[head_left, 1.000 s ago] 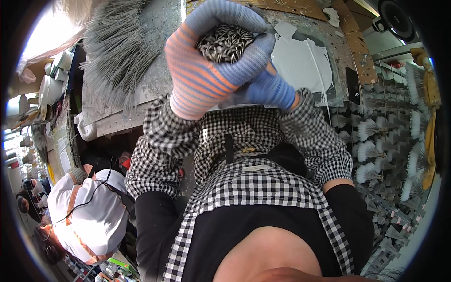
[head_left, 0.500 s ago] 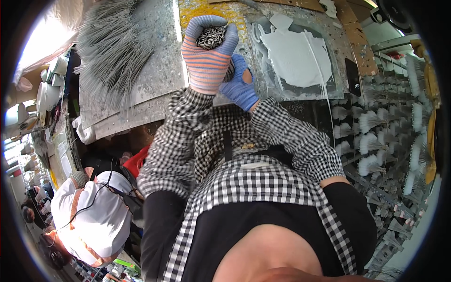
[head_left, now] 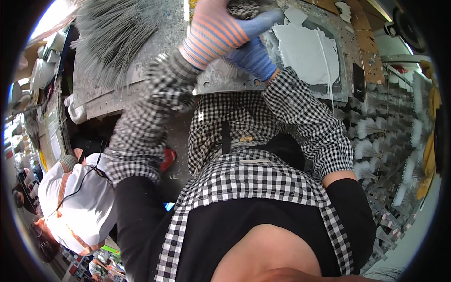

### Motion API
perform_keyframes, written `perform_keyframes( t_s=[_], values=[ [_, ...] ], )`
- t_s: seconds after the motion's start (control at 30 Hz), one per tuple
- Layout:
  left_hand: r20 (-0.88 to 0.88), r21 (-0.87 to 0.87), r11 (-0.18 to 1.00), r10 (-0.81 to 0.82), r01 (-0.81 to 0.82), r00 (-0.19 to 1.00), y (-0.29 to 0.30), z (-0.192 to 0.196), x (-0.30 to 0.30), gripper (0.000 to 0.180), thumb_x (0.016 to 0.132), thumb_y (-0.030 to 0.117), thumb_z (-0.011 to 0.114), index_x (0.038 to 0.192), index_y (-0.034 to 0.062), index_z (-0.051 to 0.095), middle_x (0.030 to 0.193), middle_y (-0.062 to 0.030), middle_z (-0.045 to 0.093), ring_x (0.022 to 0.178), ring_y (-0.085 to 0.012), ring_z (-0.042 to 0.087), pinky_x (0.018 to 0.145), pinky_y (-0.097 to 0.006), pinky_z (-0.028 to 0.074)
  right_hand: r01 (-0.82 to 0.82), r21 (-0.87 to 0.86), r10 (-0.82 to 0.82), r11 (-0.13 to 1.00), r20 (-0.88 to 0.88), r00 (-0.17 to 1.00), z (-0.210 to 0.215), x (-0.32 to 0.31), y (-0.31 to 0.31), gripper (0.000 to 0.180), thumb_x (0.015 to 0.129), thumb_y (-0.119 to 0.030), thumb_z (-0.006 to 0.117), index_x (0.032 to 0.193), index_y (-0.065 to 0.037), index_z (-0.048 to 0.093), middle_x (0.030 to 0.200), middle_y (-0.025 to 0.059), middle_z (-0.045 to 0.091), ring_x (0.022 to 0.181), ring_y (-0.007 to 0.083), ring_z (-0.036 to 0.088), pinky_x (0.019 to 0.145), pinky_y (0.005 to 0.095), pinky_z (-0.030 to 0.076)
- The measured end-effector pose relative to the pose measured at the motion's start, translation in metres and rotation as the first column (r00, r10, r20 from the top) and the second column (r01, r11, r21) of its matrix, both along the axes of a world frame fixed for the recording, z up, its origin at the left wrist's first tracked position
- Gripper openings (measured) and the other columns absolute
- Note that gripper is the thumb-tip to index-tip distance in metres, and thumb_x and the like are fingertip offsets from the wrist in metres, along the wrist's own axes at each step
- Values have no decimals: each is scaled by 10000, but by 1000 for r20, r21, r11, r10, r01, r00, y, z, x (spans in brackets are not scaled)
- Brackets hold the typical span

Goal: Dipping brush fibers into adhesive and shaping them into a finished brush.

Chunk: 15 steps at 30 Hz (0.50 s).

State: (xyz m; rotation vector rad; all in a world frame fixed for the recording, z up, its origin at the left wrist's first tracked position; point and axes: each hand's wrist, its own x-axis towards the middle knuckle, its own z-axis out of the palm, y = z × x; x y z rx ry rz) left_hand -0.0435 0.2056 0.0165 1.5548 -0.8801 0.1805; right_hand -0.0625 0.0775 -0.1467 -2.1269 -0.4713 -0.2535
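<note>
My left hand, in an orange-and-blue striped glove, is closed around a thick bundle of thin grey filaments. The packed end of the bundle shows above the thumb, which reaches across to the right; the other fingers are partly out of the picture. Just below and behind it, my right hand in a blue glove is closed against the lower part of the same bundle, its fingertips hidden. Both hands are over the front of the worktable.
A large spread of loose grey filaments covers the table's left side. To the right lies a plate with white paste, then a dark phone-like object. Racks of fan-shaped brushes stand far right. A person in white is at lower left.
My left hand has swung up and to the right, tilting over with the bundle, and its forearm has moved left. My right hand has shifted slightly up and right.
</note>
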Motion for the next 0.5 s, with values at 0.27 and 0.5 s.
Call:
perform_keyframes(
  t_s=[0.27, 0.5],
  values=[
    [307, 918, 373, -465, -131, 830, 5, 43, 13, 213, 839, 258, 671, 846, 52, 724, 819, -161, 680, 760, -364, 695, 686, -469, 560, 56, -214, 16, 975, 323, 946, -40, -7, 4, 647, 1006, -470, 597, 1511, -97, 443, 1480, 118, 524, 1371, 275, 495, 1129, 425, 446],
    [493, 788, 546, -281, -285, 823, 14, 41, 6, 208, 878, 258, 794, 984, 107, 698, 903, -84, 713, 794, -191, 710, 733, -322, 570, -34, -334, 126, 942, 255, 959, 3, -6, 7, 554, 1017, -349, 636, 1456, -55, 470, 1472, 139, 520, 1338, 213, 518, 1132, 374, 450]
  ],
)
